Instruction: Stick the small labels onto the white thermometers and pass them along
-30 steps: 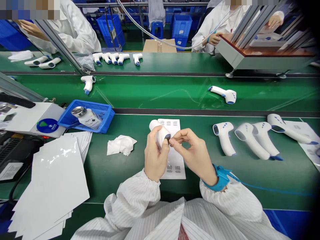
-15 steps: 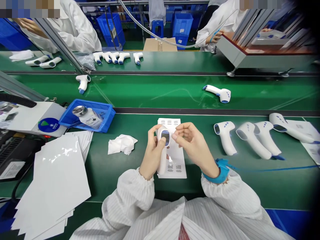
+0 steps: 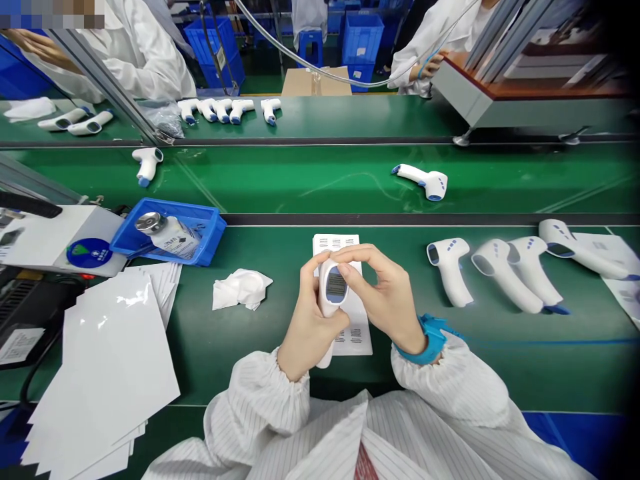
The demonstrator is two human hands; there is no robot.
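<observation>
A white handheld infrared thermometer with a grey screen in a blue surround stands upright before me, screen towards me. My left hand is closed round its body, thumb below the screen. My right hand is closed on its head, thumb at the screen's upper right edge and index finger across the top. The thermometer's lower end shows beneath my left hand; most of the handle is hidden. Under both hands lies a printed sheet, partly covered. A blue wrist strap circles my right wrist.
Several thermometers lie to the right. A crumpled white cloth, a blue tray holding a bottle and white sheets are leftward. Two more thermometers lie on the green strip ahead. Co-workers sit beyond the far bench.
My right hand has come from beside the thermometer onto its head. The screen now faces me more fully. The two thermometers on the green strip have shifted left.
</observation>
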